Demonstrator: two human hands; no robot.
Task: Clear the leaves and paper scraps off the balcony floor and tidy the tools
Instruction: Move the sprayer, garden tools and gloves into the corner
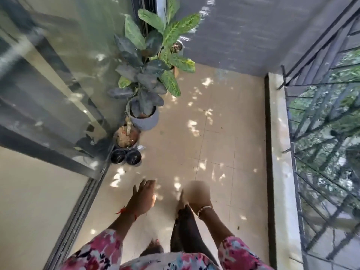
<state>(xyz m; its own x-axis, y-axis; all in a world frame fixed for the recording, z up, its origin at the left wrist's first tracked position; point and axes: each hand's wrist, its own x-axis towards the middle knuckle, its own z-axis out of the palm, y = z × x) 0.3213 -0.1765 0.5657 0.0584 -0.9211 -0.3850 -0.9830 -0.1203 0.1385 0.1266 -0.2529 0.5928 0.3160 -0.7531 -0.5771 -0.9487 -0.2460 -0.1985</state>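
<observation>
I look down at the beige tiled balcony floor (214,145), dappled with sunlight. My left hand (144,195) hangs over the floor with fingers spread and holds nothing. My right hand (196,193), wrist in a bracelet, is held out beside it; a blur covers it, so its fingers cannot be made out. A few tiny dark specks lie on the tiles, one near the right kerb (238,228). A small pale scrap (141,147) lies by the pots. No broom or other tool is in view.
Potted plants line the left side: a grey pot (144,119), a brown pot (126,138) and two small black pots (125,156). A glass sliding door (48,94) stands left. A raised kerb (278,152) with a metal grille (319,133) bounds the right.
</observation>
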